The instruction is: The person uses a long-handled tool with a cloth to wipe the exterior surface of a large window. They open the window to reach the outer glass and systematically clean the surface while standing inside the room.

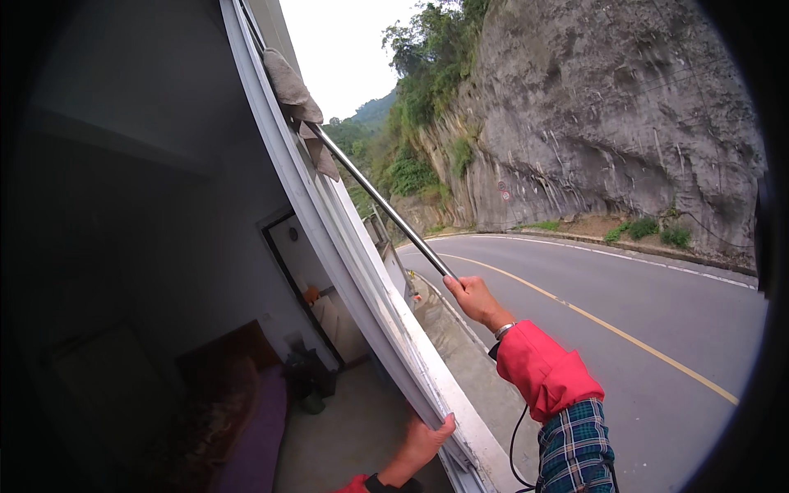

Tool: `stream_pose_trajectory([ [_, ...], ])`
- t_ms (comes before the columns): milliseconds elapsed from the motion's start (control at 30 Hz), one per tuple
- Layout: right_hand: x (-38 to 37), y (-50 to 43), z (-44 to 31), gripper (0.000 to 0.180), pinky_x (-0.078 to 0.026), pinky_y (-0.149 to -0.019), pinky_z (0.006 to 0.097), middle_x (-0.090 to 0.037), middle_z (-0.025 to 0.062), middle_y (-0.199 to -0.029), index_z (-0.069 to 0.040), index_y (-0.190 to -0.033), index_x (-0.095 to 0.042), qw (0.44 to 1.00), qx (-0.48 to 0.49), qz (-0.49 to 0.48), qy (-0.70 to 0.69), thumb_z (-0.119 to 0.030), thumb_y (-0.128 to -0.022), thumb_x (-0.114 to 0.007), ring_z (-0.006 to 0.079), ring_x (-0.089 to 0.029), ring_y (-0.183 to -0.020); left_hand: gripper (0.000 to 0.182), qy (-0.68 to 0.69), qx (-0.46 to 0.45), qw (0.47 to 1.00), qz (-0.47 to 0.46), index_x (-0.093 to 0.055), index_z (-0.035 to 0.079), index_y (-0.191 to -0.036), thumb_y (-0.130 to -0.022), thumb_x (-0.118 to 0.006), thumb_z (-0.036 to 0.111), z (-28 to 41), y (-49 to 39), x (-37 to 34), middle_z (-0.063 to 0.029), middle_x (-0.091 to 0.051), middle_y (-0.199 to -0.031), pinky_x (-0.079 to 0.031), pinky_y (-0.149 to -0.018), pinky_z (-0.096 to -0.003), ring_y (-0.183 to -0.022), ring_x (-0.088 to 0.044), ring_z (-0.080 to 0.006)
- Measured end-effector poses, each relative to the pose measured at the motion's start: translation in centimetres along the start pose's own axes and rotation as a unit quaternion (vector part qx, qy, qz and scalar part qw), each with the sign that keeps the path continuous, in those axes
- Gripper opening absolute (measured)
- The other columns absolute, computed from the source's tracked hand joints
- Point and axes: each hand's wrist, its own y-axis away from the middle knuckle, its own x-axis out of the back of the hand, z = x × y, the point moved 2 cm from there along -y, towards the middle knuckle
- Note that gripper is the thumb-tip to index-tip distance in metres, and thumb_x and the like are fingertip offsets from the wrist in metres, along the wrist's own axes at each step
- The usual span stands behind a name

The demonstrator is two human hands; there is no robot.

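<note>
My right hand is closed around the lower end of a metal pole, out in the open air beside a window. At the pole's far end a grey-brown cloth is draped, and it lies against the upper part of the window frame. A loose corner of the cloth hangs below the pole's tip. Low in the view, my left hand grips the edge of the window frame, its thumb on the outer side. Most of its fingers are hidden behind the frame.
A white sill runs along outside the frame. Beyond lie a curved road and a rock cliff. Inside the dark room are a bed with a purple cover and a doorway. A black cable hangs by my right sleeve.
</note>
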Motion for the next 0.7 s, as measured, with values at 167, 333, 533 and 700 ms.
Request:
stream_pose_trajectory([
  [167,-6.0,3.6,2.9,0.056,-0.039,-0.055,0.0369,-0.042,0.0047,-0.058,0.004,-0.073,-0.057,0.997,-0.001,-0.014,-0.079,-0.045,-0.1,-0.053,0.0118,-0.039,-0.06,0.034,-0.01,-0.016,1.0,0.003,-0.063,-0.003,-0.113,-0.084,-0.069,0.014,-1.7,0.3,-0.6,-0.0213,-0.066,-0.105,-0.05,-0.091,-0.0416,-0.101,-0.063,-0.0358],
  [333,-7.1,7.9,4.9,0.054,-0.04,-0.055,0.0365,-0.045,0.0078,-0.058,0.005,-0.073,-0.056,0.994,0.005,-0.019,-0.109,-0.042,-0.1,-0.054,0.014,-0.041,-0.058,0.031,-0.178,-0.108,0.978,-0.011,-0.065,-0.003,-0.111,-0.087,-0.068,0.016,-2.0,0.9,-0.7,-0.0217,-0.067,-0.102,-0.05,-0.089,-0.0429,-0.098,-0.064,-0.0368],
  [533,-8.6,2.2,4.1,0.057,-0.045,-0.06,0.0438,-0.054,0.024,-0.063,0.005,-0.074,-0.058,0.996,0.041,-0.037,-0.074,-0.044,-0.1,-0.051,0.0313,-0.049,-0.057,0.03,-0.18,-0.191,0.965,0.008,-0.065,-0.003,-0.108,-0.087,-0.07,0.018,-0.4,1.1,-0.3,-0.0211,-0.067,-0.099,-0.05,-0.084,-0.0438,-0.091,-0.063,-0.0369],
  [700,-8.3,2.0,3.6,0.056,-0.044,-0.062,0.0437,-0.051,0.0207,-0.063,0.006,-0.078,-0.055,0.994,0.03,-0.081,-0.073,-0.045,-0.101,-0.049,0.0288,-0.047,-0.059,0.029,-0.102,-0.107,0.989,0.004,-0.066,-0.003,-0.107,-0.086,-0.07,0.017,1.9,1.3,0.3,-0.0202,-0.068,-0.097,-0.05,-0.085,-0.0423,-0.091,-0.064,-0.0351],
])
